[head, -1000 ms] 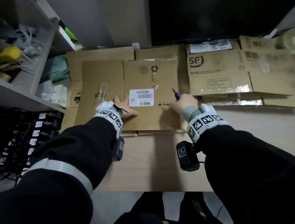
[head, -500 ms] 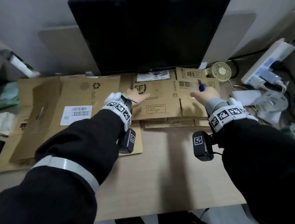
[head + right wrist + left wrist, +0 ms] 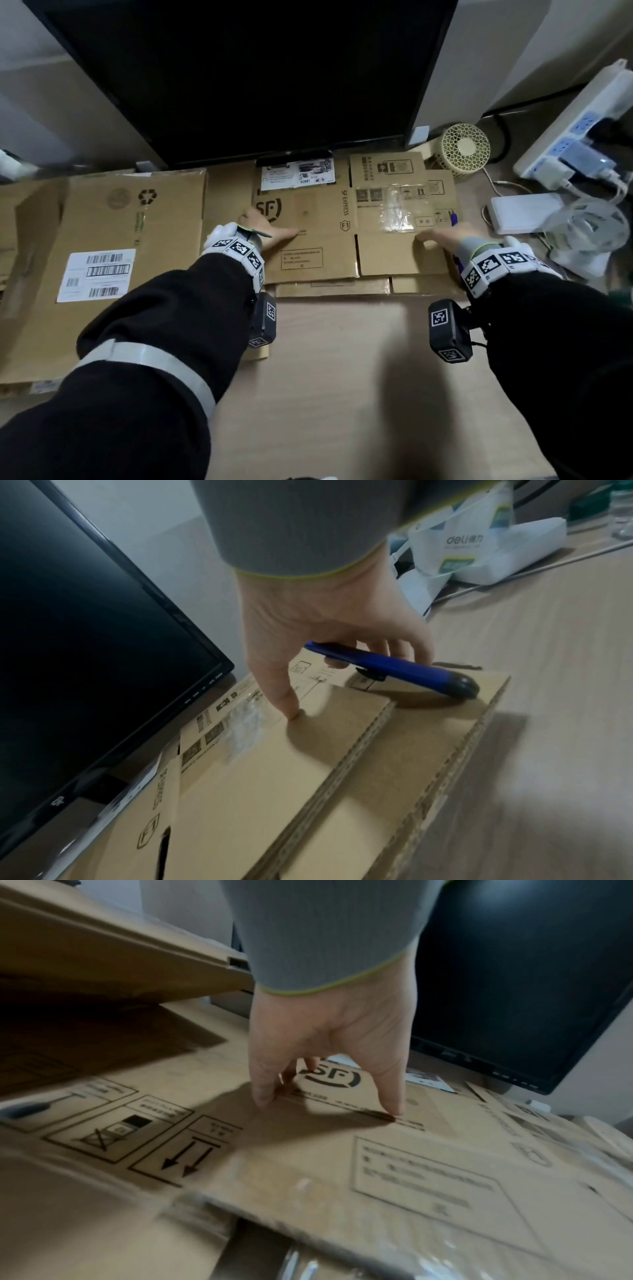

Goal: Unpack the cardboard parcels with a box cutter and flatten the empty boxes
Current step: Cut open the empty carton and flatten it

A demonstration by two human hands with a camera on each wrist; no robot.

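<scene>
- Head view showed the flat brown cardboard box with the SF mark (image 3: 308, 233) lying under both hands, its long side running left to right.
- Left hand (image 3: 265, 228) pressed it with spread fingers.
- Right hand (image 3: 436, 236) pressed too, gripping the blue box cutter (image 3: 394, 666).

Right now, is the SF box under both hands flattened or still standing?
Flattened: the SF box lies flat on the desk, on other flattened cardboard, stacked edges showing.

Flattened SF box (image 3: 308, 233) on desk (image 3: 342, 377) before monitor (image 3: 257, 75), second flattened box (image 3: 102, 240) to its left, fan (image 3: 465, 148) behind-right, power strip (image 3: 579, 126) far right, hands resting on the SF box.
</scene>
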